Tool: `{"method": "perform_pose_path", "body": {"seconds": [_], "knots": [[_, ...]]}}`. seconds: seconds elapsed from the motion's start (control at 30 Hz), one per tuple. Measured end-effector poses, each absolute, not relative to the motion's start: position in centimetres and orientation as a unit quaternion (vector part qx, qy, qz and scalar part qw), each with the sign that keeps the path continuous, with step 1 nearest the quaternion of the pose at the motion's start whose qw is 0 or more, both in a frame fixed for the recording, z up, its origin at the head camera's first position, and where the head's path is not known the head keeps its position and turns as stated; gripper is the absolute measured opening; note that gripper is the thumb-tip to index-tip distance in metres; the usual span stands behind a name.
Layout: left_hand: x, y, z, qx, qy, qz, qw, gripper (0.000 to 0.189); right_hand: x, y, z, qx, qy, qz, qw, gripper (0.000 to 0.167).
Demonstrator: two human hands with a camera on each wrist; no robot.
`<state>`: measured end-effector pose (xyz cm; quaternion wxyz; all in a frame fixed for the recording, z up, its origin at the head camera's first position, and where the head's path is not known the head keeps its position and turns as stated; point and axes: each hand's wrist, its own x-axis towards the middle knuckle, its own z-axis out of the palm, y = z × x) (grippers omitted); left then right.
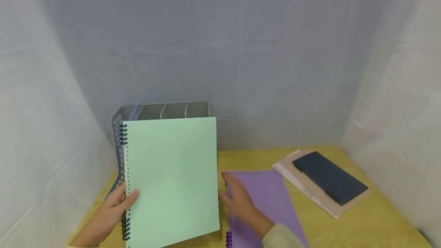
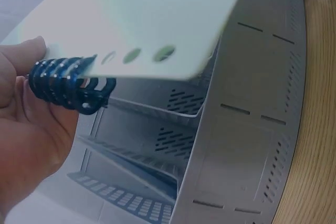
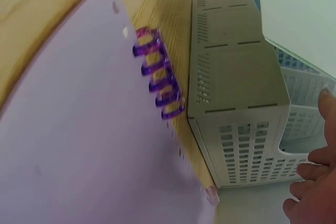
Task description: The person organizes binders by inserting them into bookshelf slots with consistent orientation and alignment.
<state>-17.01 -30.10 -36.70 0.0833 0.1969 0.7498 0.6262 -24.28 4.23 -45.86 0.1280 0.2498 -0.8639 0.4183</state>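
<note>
green notebook [image 1: 172, 183] nearest of all, held up in front of the rack [image 1: 198, 110] and hiding much of it. gripped at the spine by the left hand [image 1: 113, 206], thumb on the front cover, fingers behind, close to the dark rings [image 2: 59, 80]. right of the rack's front, above the purple notebook [image 1: 275, 194]: the right hand [image 1: 239, 200], fingers loose and grasping nothing, just beside the free edge of the green notebook; contact or not, impossible to tell. also on the bench [image 1: 248, 160], well to the right of the rack: navy notebook [image 1: 329, 177] on top of a brown notebook [image 1: 306, 180].

judged as the step in hand: steadying the green notebook before the rack. to do it well, keep the spine pinched firmly but without crushing the rings. bring the right hand's flat fingers to the free edge for support, likely floppy otherwise. level the slanting bottom edge and hold the cover square to the rack's front, well off its dividers, to avoid snagging the rings. keep clear of the purple notebook underneath while shifting the right hand.
</note>
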Motion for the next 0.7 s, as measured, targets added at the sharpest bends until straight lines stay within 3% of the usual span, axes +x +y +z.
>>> {"method": "perform_pose_path", "body": {"seconds": [0.23, 0.57, 0.7], "knots": [[-16.3, -31.7, -36.0, 0.180, 0.783, 0.594, 0.042, 0.035, -24.3, 2.9, -45.0, 0.256, -0.870, 0.408, 0.106, 0.054], [-15.7, -34.9, -35.9, 0.175, 0.808, 0.560, -0.052, 0.042, -24.4, 1.4, -44.4, 0.270, -0.878, 0.384, 0.094, 0.051], [-15.8, -36.0, -35.7, 0.153, 0.815, 0.555, -0.057, 0.039, -24.6, 0.5, -44.5, 0.265, -0.887, 0.367, 0.092, 0.055]]}}
